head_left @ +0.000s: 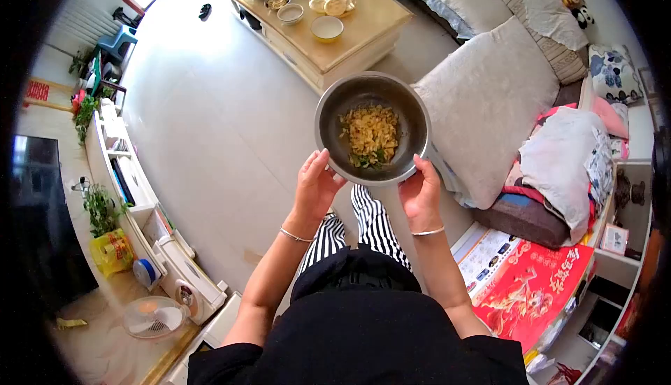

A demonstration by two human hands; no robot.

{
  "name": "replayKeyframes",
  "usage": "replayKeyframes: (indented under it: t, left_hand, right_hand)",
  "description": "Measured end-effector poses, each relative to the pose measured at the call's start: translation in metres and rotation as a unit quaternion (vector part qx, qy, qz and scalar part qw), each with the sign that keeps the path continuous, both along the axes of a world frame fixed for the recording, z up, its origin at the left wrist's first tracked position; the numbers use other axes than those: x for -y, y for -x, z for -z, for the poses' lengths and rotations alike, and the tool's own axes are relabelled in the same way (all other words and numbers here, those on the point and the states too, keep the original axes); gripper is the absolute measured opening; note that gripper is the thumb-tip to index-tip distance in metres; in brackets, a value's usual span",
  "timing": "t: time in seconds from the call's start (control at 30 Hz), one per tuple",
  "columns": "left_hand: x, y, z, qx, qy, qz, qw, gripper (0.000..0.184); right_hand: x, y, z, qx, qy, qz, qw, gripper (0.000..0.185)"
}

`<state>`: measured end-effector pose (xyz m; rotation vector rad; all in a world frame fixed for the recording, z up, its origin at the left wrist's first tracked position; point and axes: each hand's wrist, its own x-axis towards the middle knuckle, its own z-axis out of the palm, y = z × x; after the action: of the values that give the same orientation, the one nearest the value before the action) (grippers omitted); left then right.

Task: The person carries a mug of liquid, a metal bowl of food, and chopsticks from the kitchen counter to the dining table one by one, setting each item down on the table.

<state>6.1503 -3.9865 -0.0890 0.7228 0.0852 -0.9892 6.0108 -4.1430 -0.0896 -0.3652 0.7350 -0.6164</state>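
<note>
A round steel mixing bowl point(335, 95) is held up in front of me between both hands. Inside lies a heap of yellowish chopped food point(370, 130), with some green leafy bits at its near side. My left hand point(316, 183) grips the rim at the lower left, thumb on the edge. At the lower right, my right hand point(421, 193) closes on the same rim. Fingers under the bowl are partly hidden.
Ahead stands a wooden coffee table point(377, 21) with several small bowls, a pile of round flat breads point(333, 2) and a yellowish bowl point(326, 29). A grey-covered sofa point(500, 98) is on the right; a fan point(155, 317) and TV point(45, 217) are left.
</note>
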Motion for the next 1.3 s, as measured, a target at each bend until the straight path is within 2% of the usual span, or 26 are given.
replayKeyframes:
  t: [0.17, 0.2, 0.27, 0.37, 0.47, 0.57, 0.7, 0.73, 0.83, 1.07, 1.13, 1.23, 1.3]
  left_hand:
    - [0.090, -0.071, 0.023, -0.005, -0.014, -0.037, 0.999, 0.012]
    - [0.112, -0.091, 0.026, -0.002, -0.015, -0.040, 0.999, 0.012]
    - [0.145, -0.119, 0.042, -0.013, -0.056, -0.050, 0.997, 0.010]
    - [0.190, -0.157, 0.061, 0.000, -0.051, -0.065, 0.997, 0.005]
    - [0.245, -0.201, 0.061, 0.006, -0.122, -0.083, 0.989, 0.005]
    - [0.282, -0.238, 0.080, -0.004, -0.113, -0.086, 0.990, 0.004]
    - [0.343, -0.297, 0.106, 0.001, -0.092, -0.075, 0.993, 0.006]
    - [0.356, -0.312, 0.111, -0.003, -0.142, -0.062, 0.988, 0.009]
    - [0.385, -0.353, 0.129, -0.021, -0.149, -0.024, 0.988, 0.013]
    - [0.466, -0.419, 0.199, -0.066, -0.158, -0.018, 0.985, 0.012]
    - [0.495, -0.432, 0.216, -0.068, -0.172, -0.029, 0.982, 0.011]
    - [0.538, -0.450, 0.241, -0.057, -0.204, -0.040, 0.977, 0.011]
    - [0.560, -0.456, 0.265, -0.062, -0.229, -0.065, 0.969, 0.012]
  right_hand:
    - [0.095, -0.077, 0.034, -0.016, 0.002, 0.001, 1.000, 0.019]
    - [0.120, -0.098, 0.038, -0.025, -0.001, -0.005, 1.000, 0.013]
    - [0.159, -0.129, 0.056, -0.037, -0.005, -0.010, 0.999, 0.011]
    - [0.215, -0.172, 0.075, -0.048, -0.011, -0.029, 0.998, 0.006]
    - [0.275, -0.222, 0.092, -0.037, -0.010, -0.057, 0.998, 0.004]
    - [0.315, -0.271, 0.090, -0.049, -0.022, -0.049, 0.997, 0.008]
    - [0.376, -0.327, 0.123, -0.041, -0.044, -0.033, 0.998, 0.008]
    - [0.389, -0.338, 0.135, -0.025, -0.041, -0.031, 0.998, 0.006]
    - [0.418, -0.368, 0.166, -0.008, -0.041, -0.032, 0.999, 0.008]
    - [0.498, -0.440, 0.220, -0.066, -0.107, -0.013, 0.992, 0.004]
    - [0.526, -0.454, 0.248, -0.046, -0.116, -0.020, 0.992, 0.017]
    - [0.568, -0.482, 0.280, -0.084, -0.129, -0.016, 0.988, 0.007]
    - [0.592, -0.495, 0.307, -0.088, -0.128, -0.019, 0.988, 0.009]
